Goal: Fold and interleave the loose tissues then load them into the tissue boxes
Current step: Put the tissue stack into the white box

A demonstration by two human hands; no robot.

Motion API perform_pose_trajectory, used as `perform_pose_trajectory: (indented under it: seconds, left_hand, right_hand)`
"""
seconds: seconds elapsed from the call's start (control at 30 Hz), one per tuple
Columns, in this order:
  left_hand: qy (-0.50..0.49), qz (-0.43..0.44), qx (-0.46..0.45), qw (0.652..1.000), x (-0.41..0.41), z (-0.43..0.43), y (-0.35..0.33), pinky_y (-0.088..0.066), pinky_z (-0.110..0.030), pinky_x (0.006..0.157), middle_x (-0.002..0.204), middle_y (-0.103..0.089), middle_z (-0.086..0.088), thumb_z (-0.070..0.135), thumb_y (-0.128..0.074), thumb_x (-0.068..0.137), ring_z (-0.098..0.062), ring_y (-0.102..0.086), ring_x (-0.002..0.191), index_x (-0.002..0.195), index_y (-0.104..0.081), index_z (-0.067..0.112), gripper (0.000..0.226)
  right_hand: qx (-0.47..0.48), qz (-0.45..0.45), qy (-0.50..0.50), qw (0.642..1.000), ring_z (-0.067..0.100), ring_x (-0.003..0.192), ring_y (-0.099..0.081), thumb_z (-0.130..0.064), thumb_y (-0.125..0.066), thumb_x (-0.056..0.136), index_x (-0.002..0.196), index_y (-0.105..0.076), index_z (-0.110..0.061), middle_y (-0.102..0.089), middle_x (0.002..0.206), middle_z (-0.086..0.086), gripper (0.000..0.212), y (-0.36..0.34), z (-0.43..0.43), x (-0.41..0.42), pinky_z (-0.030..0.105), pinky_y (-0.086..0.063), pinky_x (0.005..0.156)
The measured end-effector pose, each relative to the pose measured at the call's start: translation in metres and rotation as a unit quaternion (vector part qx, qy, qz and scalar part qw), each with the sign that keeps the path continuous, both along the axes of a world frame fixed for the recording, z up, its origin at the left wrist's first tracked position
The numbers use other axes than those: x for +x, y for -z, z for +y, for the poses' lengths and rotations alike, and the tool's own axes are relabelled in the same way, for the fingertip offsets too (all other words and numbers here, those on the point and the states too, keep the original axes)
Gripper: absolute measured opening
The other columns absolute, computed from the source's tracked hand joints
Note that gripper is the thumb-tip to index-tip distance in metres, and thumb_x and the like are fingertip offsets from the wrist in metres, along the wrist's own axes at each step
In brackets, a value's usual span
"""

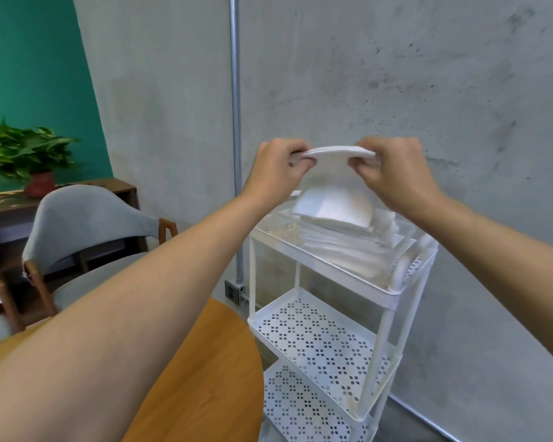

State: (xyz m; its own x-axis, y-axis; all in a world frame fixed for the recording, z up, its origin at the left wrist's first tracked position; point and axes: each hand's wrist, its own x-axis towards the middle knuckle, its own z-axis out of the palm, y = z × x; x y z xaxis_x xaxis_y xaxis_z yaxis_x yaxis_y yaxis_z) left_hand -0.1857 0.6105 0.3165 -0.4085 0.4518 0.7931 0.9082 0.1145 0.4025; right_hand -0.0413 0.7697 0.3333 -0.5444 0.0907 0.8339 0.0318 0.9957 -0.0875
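— Holding anything at centre frame?
— Gripping a wad of tissues [332,189] by its top edge, with the left hand [280,169] curled round one end and the right hand [393,173] round the other, fingers closed tight.
— Lifted clear?
— Raised over the stack of tissues [348,247] in the top tray of the white cart [393,295], right of centre; cannot tell whether touching.
— Elsewhere?
— Wooden table [205,362] at lower left, grey chair [87,218] at left.

White three-tier trolley [332,270]. Top shelf [406,283]: a stack of tissues [348,247] lies across most of the tray, up to its right edge. Middle shelf [316,339] and bottom shelf [300,406]: perforated panels. Round wooden tabletop [205,362] just beside the trolley's left side.
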Motion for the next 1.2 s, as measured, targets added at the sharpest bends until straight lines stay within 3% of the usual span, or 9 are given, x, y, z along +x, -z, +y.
perform_pose_trajectory:
  seconds: [0.17, 0.33, 0.43, 0.57, 0.73, 0.9, 1.0, 1.07, 1.2]
  left_hand:
    - [0.014, -0.020, 0.024, 0.999, -0.004, -0.051, -0.027, -0.047, -0.020, 0.068, 0.077, -0.073, 0.008, 0.021, -0.078, 0.087, 0.003, -0.058, 0.067, 0.090, -0.078, 0.023, 0.003]
    - [-0.003, -0.016, 0.029, 0.999, -0.003, -0.122, -0.042, -0.051, -0.027, 0.072, 0.082, -0.075, 0.001, 0.017, -0.076, 0.088, -0.002, -0.062, 0.072, 0.094, -0.078, 0.014, 0.007]
    - [-0.015, -0.014, 0.021, 1.000, 0.005, -0.169, -0.047, -0.051, -0.027, 0.073, 0.088, -0.076, -0.009, 0.017, -0.076, 0.090, -0.007, -0.062, 0.075, 0.097, -0.077, 0.009, 0.011]
    - [-0.045, -0.021, 0.002, 0.999, 0.020, -0.246, -0.044, -0.049, -0.021, 0.074, 0.086, -0.074, 0.003, 0.019, -0.076, 0.094, -0.004, -0.063, 0.077, 0.097, -0.076, 0.015, 0.006]
    - [-0.075, -0.082, -0.015, 0.994, 0.050, -0.351, -0.029, -0.061, -0.042, 0.084, 0.101, -0.077, -0.007, 0.022, -0.075, 0.096, -0.028, -0.072, 0.095, 0.108, -0.076, 0.014, 0.014]
    - [-0.128, -0.147, -0.027, 0.981, 0.086, -0.460, -0.009, -0.061, -0.031, 0.076, 0.092, -0.076, -0.002, 0.020, -0.078, 0.094, -0.012, -0.072, 0.085, 0.105, -0.075, 0.008, 0.016]
    - [-0.174, -0.176, -0.024, 0.969, 0.114, -0.526, 0.005, -0.055, -0.022, 0.072, 0.092, -0.076, -0.004, 0.019, -0.078, 0.094, -0.010, -0.071, 0.083, 0.102, -0.075, 0.008, 0.015]
    - [-0.197, -0.195, -0.026, 0.961, 0.133, -0.570, 0.016, -0.058, -0.027, 0.079, 0.100, -0.078, -0.007, 0.019, -0.078, 0.093, -0.017, -0.074, 0.091, 0.107, -0.075, 0.009, 0.017]
    - [-0.254, -0.226, -0.027, 0.940, 0.171, -0.654, 0.044, -0.060, -0.038, 0.089, 0.105, -0.079, -0.004, 0.019, -0.078, 0.094, -0.024, -0.075, 0.101, 0.111, -0.076, 0.010, 0.019]
  right_hand:
    - [0.015, 0.043, -0.051, 0.998, 0.028, 0.063, -0.055, -0.016, -0.069, 0.089, 0.088, -0.075, -0.011, -0.064, 0.067, 0.012, 0.009, -0.021, -0.037, -0.002, 0.030, -0.027, 0.061]
    - [0.012, 0.058, -0.101, 0.993, 0.024, 0.059, -0.040, -0.016, -0.070, 0.088, 0.078, -0.071, -0.009, -0.042, 0.059, 0.003, 0.012, -0.033, -0.097, -0.008, 0.032, -0.023, 0.059]
    - [0.003, 0.042, -0.123, 0.992, 0.028, 0.063, -0.049, -0.017, -0.069, 0.089, 0.083, -0.073, -0.008, -0.056, 0.063, 0.010, 0.011, -0.040, -0.135, -0.009, 0.035, -0.029, 0.060]
    - [-0.005, 0.009, -0.186, 0.983, 0.026, 0.066, -0.053, -0.017, -0.068, 0.090, 0.088, -0.074, -0.012, -0.062, 0.067, 0.008, 0.008, -0.040, -0.194, -0.011, 0.032, -0.034, 0.061]
    - [-0.073, -0.037, -0.266, 0.960, 0.010, 0.057, -0.045, -0.022, -0.067, 0.090, 0.080, -0.069, -0.014, -0.052, 0.059, -0.001, 0.013, -0.019, -0.276, -0.022, 0.027, -0.034, 0.056]
    - [-0.135, -0.118, -0.384, 0.906, 0.000, 0.051, -0.047, -0.022, -0.069, 0.092, 0.070, -0.062, -0.028, -0.054, 0.053, -0.018, 0.024, 0.006, -0.369, -0.028, 0.015, -0.031, 0.049]
    - [-0.156, -0.164, -0.445, 0.866, 0.016, 0.065, -0.063, -0.026, -0.071, 0.092, 0.085, -0.072, -0.019, -0.069, 0.073, -0.004, 0.009, 0.024, -0.433, -0.031, 0.032, -0.047, 0.058]
    - [-0.168, -0.179, -0.484, 0.840, 0.028, 0.073, -0.066, -0.025, -0.071, 0.092, 0.086, -0.071, -0.014, -0.070, 0.079, 0.008, 0.012, 0.037, -0.477, -0.032, 0.045, -0.052, 0.061]
    - [-0.180, -0.224, -0.550, 0.785, 0.022, 0.076, -0.071, -0.026, -0.071, 0.093, 0.087, -0.073, -0.029, -0.074, 0.081, -0.001, 0.007, 0.062, -0.564, -0.030, 0.049, -0.058, 0.067]
